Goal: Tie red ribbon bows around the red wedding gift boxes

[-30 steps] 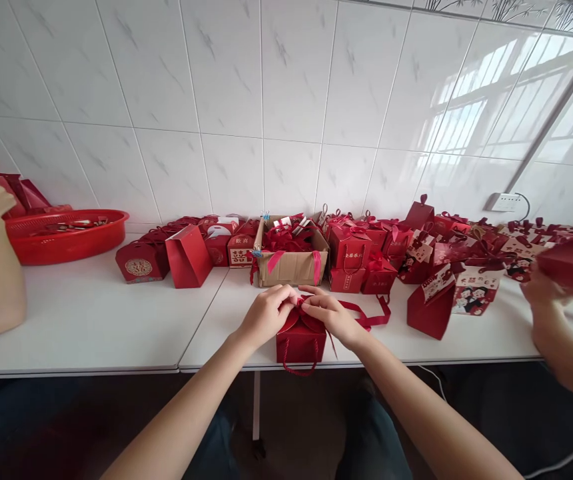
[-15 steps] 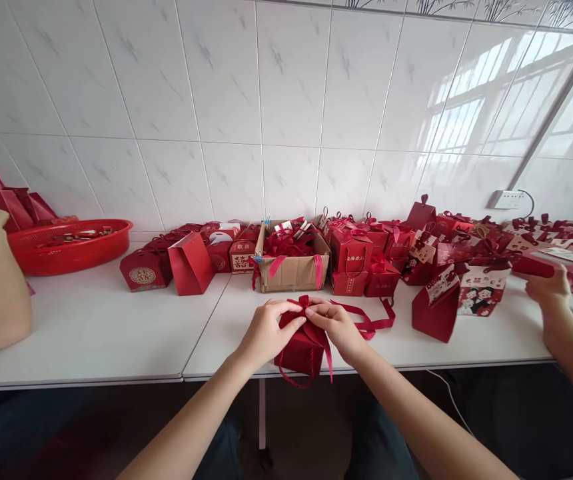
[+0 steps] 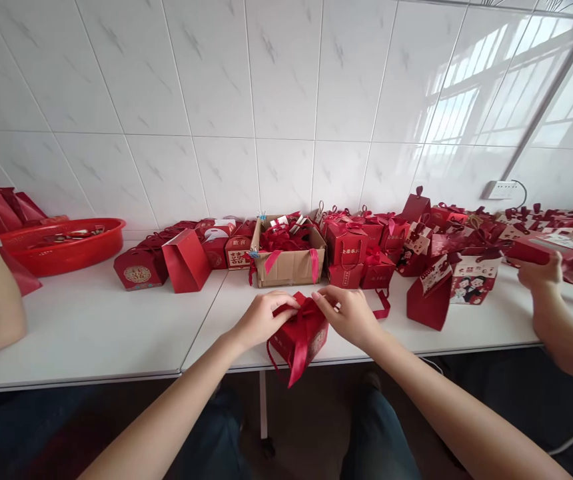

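Note:
A small red gift box (image 3: 286,339) sits at the table's front edge, turned with a corner toward me. A red ribbon (image 3: 300,353) is tied in a bow on its top, one tail hanging down the front. My left hand (image 3: 261,319) pinches the ribbon at the bow's left side. At the right side of the bow, my right hand (image 3: 349,313) has its thumb and index finger pressed together on the ribbon. A red cord handle droops at the box's left.
A cardboard box (image 3: 290,268) of red ribbons stands behind. Red gift boxes (image 3: 347,245) line the wall on both sides. A red basket (image 3: 66,257) is at the left. Another person's arm (image 3: 4,300) is far left; a person's hands (image 3: 541,283) hold a red box at right.
The red box has turned, so a corner and a ribbon tail now face me. My right hand has moved slightly right and up. The whole view has shifted a little.

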Demonstrator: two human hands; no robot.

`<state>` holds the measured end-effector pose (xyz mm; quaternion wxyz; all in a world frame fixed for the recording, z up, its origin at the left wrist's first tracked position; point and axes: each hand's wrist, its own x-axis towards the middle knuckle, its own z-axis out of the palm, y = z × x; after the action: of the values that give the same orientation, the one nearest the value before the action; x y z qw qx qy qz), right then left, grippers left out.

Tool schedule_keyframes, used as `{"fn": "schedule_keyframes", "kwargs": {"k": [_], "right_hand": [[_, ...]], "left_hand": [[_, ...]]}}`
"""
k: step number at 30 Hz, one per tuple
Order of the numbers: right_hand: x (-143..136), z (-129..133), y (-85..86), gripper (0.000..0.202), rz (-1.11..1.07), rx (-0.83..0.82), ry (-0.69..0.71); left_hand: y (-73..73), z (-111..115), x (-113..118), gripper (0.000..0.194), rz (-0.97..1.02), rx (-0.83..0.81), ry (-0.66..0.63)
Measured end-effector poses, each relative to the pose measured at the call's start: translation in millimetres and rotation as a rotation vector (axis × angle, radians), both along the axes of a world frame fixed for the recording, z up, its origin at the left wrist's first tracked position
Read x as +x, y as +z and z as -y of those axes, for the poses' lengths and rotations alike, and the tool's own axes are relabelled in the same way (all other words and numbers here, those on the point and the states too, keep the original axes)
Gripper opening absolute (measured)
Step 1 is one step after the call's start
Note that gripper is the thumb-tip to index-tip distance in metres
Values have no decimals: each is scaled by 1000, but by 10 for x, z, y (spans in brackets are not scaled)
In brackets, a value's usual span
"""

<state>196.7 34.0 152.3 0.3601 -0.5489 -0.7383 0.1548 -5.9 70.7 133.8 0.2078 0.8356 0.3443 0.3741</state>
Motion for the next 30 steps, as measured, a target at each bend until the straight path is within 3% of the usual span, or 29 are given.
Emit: {"fn": "schedule_keyframes", "kwargs": {"k": [3, 7, 12, 16, 22, 30], "right_hand": [[24, -86, 11, 41, -81, -52, 45], [55, -235, 15, 31, -187, -123, 276], [99, -266, 53, 15, -141, 40, 404], [110, -259, 39, 14, -34, 237, 391], [48, -264, -58, 17, -190, 148, 298], [-116, -312, -222, 18, -239, 277, 227]], "left_hand": [[91, 6, -26, 16, -93, 49, -66], [189, 8, -52, 16, -161, 123, -51], [274, -1, -57, 16, -245, 150, -9], [315, -1, -25, 17, -266, 149, 2], [331, 14, 13, 16, -270, 138, 23], [274, 23, 40, 15, -252, 133, 99]]}}
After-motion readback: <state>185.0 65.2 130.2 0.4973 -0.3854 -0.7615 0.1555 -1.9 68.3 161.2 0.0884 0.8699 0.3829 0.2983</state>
